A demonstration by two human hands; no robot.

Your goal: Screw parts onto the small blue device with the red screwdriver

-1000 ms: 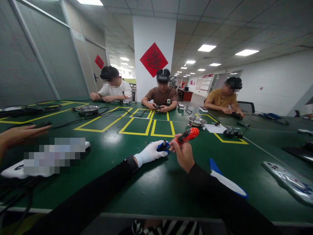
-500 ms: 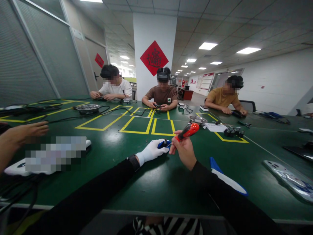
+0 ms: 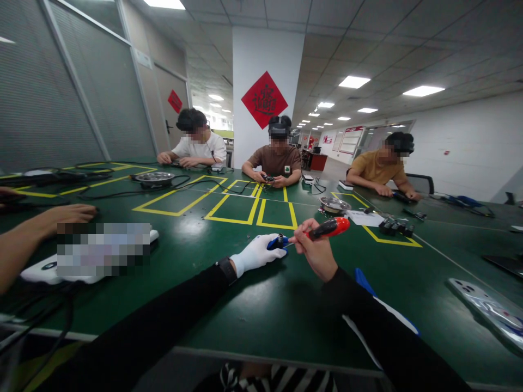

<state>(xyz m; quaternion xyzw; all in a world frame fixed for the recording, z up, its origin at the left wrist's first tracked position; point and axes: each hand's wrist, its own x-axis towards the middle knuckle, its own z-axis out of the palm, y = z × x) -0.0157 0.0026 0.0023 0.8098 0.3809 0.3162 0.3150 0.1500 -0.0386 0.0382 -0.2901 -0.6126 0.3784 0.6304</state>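
Note:
My left hand point(image 3: 259, 253), in a white glove with blue fingertips, is closed around a small dark part with a round metal top point(image 3: 280, 239), just above the green table point(image 3: 196, 321). The part's kind is too small to make out. My bare right hand point(image 3: 316, 247) grips a screwdriver with a red and black handle point(image 3: 329, 227). Its handle leans to the right, and its shaft points left to the dark part. Whether the tip touches the part I cannot tell. A blue and white glove point(image 3: 388, 307) lies by my right forearm, partly hidden under the sleeve.
A phone point(image 3: 486, 310) lies at the right. A white device point(image 3: 38, 272) with cables is at the left, near another person's hand point(image 3: 73, 216). Metal bowls point(image 3: 154, 177), black blocks point(image 3: 396, 226) and paper point(image 3: 365, 217) stand farther back. Several people sit across the table.
My right hand has tipped the screwdriver from a steep slant to nearly level, its handle moving right and down. The view has shifted slightly left. The other person's hand at left has moved inward.

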